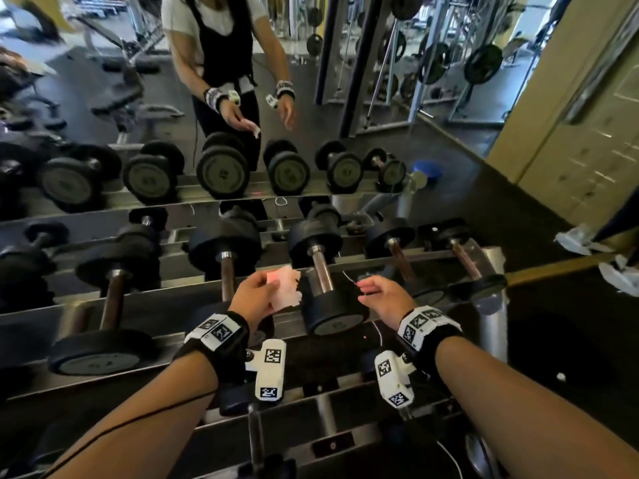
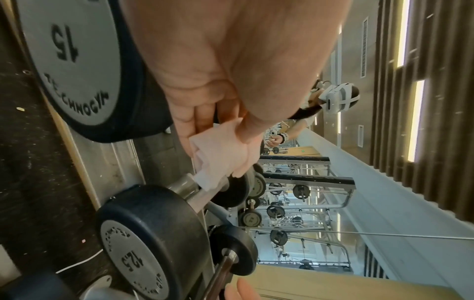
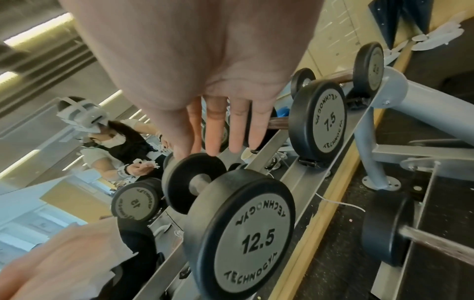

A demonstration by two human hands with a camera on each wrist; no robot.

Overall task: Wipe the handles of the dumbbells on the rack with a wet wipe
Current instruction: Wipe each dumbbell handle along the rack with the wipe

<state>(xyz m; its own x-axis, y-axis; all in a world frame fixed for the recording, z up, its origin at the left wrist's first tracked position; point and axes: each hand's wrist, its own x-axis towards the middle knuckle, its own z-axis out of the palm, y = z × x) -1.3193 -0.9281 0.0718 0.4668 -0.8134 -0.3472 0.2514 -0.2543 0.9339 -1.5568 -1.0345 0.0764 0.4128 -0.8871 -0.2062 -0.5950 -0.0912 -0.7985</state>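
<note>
Your left hand pinches the wet wipe between thumb and fingers, holding it in the air just left of the 12.5 dumbbell on the upper shelf of the rack; your right hand hovers to that dumbbell's right with fingers straight and relaxed, holding nothing. The wipe looks bunched and partly folded, so if you press it on as it is, only a narrow strip may meet the handle and part of the grip would stay uncleaned. The handle sits close between two black heads, so the wipe could snag or tear there. Pushing hard sideways might roll the dumbbell in its cradle; your free hand could steady it
</note>
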